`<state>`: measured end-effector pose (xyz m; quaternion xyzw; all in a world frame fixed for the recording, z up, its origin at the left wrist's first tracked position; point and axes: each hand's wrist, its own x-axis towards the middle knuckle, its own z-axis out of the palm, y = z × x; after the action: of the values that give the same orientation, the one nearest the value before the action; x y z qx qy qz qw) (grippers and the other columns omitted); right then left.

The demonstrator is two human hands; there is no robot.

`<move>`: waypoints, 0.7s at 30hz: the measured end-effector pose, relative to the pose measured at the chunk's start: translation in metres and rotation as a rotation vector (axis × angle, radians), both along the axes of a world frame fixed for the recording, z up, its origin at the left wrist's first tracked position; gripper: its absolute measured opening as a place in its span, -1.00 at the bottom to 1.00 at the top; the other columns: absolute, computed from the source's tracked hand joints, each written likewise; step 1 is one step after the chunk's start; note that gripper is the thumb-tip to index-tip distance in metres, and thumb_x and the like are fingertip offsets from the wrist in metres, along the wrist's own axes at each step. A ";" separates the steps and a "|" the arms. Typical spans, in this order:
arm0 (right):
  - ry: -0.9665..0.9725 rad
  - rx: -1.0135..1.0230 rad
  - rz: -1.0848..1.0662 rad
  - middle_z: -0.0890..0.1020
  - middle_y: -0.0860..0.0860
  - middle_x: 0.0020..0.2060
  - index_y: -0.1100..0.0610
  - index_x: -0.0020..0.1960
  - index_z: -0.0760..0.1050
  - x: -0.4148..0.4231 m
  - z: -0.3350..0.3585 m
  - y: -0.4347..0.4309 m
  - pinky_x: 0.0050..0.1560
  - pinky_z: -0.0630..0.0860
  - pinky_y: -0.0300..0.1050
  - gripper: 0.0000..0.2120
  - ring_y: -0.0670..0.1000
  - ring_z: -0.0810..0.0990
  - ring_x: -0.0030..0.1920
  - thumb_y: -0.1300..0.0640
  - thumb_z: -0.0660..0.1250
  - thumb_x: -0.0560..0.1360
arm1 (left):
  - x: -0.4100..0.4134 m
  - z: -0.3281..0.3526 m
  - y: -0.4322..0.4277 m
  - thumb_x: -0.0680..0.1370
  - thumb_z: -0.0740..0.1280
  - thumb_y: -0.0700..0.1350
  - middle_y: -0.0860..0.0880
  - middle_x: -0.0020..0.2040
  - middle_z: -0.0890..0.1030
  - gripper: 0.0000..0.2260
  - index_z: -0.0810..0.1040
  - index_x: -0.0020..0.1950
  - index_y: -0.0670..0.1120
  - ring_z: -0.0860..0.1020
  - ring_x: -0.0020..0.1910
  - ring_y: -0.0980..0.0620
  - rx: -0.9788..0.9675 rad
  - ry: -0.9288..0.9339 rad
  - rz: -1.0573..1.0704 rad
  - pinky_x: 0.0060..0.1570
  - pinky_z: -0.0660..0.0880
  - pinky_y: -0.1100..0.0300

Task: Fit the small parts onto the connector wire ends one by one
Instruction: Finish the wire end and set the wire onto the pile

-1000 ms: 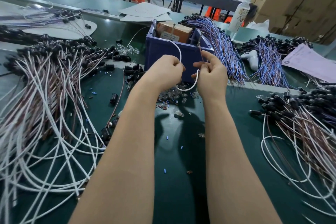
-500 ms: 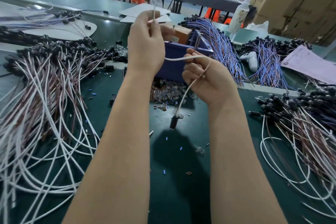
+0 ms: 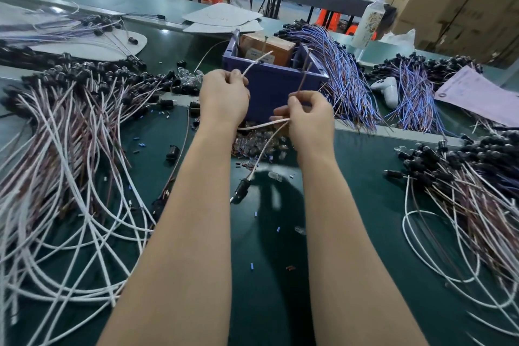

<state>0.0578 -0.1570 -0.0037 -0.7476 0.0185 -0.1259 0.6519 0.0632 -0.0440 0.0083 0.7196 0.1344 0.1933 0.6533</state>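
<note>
**Right now, both hands work one connector wire**

I see the left hand (image 3: 224, 98) at centre frame, its grip pinching the white wire (image 3: 257, 62), whose free end pokes up in front of the blue bin (image 3: 269, 87). Just beside it, the right hand (image 3: 310, 118) has its grip curled round a brown wire (image 3: 304, 77) that stands upright above the fingers. A white stretch runs between the two hands. A strand drops from the right hand to the black connector (image 3: 242, 189), low over the green bench (image 3: 365, 205); I cannot tell whether it touches. The small clear parts (image 3: 261, 140) lie heaped on the bench under the hands. A wire bundle (image 3: 70, 135) fills the left of the frame.
</note>
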 end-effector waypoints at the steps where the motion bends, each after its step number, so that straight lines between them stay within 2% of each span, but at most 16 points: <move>1: -0.012 0.037 -0.017 0.59 0.07 -0.32 0.18 0.00 0.41 0.001 -0.001 -0.003 -0.23 0.62 -0.08 -0.94 0.03 0.63 -0.37 0.27 0.17 0.60 | 0.001 -0.001 -0.001 0.66 0.10 -0.10 -0.01 -0.30 0.47 -0.71 0.42 -0.24 -0.03 0.35 -0.45 0.11 -0.015 0.012 -0.002 -0.28 0.33 0.23; 3: -0.027 0.103 -0.027 0.56 0.08 -0.34 0.21 0.06 0.41 0.001 -0.001 -0.005 -0.28 0.64 -0.12 -0.92 -0.02 0.59 -0.45 0.30 0.17 0.60 | 0.002 -0.002 -0.002 0.66 0.09 -0.09 -0.03 -0.23 0.46 -0.75 0.40 -0.19 -0.05 0.33 -0.38 0.07 -0.050 0.034 -0.015 -0.17 0.31 0.14; 6: -0.061 0.109 -0.033 0.58 0.08 -0.34 0.15 0.13 0.36 0.002 -0.001 -0.005 -0.29 0.63 -0.12 -0.85 -0.08 0.58 -0.49 0.31 0.19 0.59 | 0.003 -0.003 -0.002 0.66 0.09 -0.08 -0.02 -0.25 0.44 -0.82 0.39 -0.08 -0.10 0.32 -0.40 0.07 -0.077 0.045 -0.017 -0.30 0.30 0.18; 8: -0.082 0.108 -0.032 0.58 0.08 -0.34 0.13 0.19 0.34 0.003 -0.002 -0.005 -0.29 0.63 -0.13 -0.79 -0.11 0.58 -0.51 0.31 0.20 0.58 | 0.003 -0.003 -0.003 0.65 0.08 -0.09 -0.09 -0.19 0.49 -0.82 0.39 -0.08 -0.10 0.37 -0.33 0.00 -0.065 0.055 -0.014 -0.34 0.32 0.20; 9: -0.085 0.102 -0.035 0.58 0.09 -0.33 0.14 0.22 0.35 0.003 -0.002 -0.005 -0.28 0.63 -0.12 -0.76 -0.13 0.57 -0.51 0.32 0.20 0.58 | 0.003 -0.003 -0.003 0.66 0.07 -0.10 -0.16 -0.11 0.54 -0.82 0.39 -0.05 -0.12 0.43 -0.26 -0.08 -0.058 0.064 -0.020 -0.29 0.38 0.15; 11: -0.084 0.089 -0.039 0.58 0.09 -0.32 0.17 0.28 0.35 0.004 -0.003 -0.006 -0.26 0.63 -0.10 -0.72 -0.14 0.57 -0.50 0.31 0.20 0.58 | 0.003 -0.003 -0.006 0.66 0.03 -0.11 -0.27 0.14 0.55 -0.78 0.40 0.12 -0.19 0.53 0.05 -0.29 -0.053 0.098 -0.032 -0.01 0.49 -0.07; 13: -0.085 0.084 -0.038 0.59 0.09 -0.32 0.18 0.28 0.36 0.004 -0.004 -0.007 -0.25 0.63 -0.08 -0.72 -0.14 0.58 -0.49 0.31 0.20 0.58 | 0.002 -0.002 -0.008 0.66 0.01 -0.11 -0.32 0.24 0.50 -0.71 0.34 0.25 -0.27 0.44 0.28 -0.34 -0.059 0.133 -0.040 0.20 0.44 -0.17; 16: -0.089 0.073 -0.037 0.59 0.07 -0.33 0.17 0.28 0.37 0.005 -0.004 -0.007 -0.21 0.64 -0.05 -0.73 -0.14 0.59 -0.48 0.31 0.20 0.58 | 0.003 -0.002 -0.008 0.67 0.00 -0.12 -0.34 0.26 0.49 -0.69 0.31 0.30 -0.28 0.39 0.31 -0.36 -0.066 0.147 -0.050 0.22 0.40 -0.21; 21: -0.078 0.082 -0.029 0.60 0.09 -0.29 0.18 0.32 0.37 0.005 -0.002 -0.007 -0.26 0.62 -0.14 -0.69 -0.04 0.61 -0.37 0.31 0.19 0.59 | 0.003 -0.002 -0.006 0.66 0.00 -0.13 -0.33 0.26 0.49 -0.69 0.30 0.32 -0.27 0.41 0.31 -0.35 -0.065 0.154 -0.041 0.22 0.41 -0.20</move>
<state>0.0631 -0.1639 -0.0060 -0.7143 0.0091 -0.1636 0.6803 0.0667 -0.0504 0.0062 0.7135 0.1756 0.1198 0.6677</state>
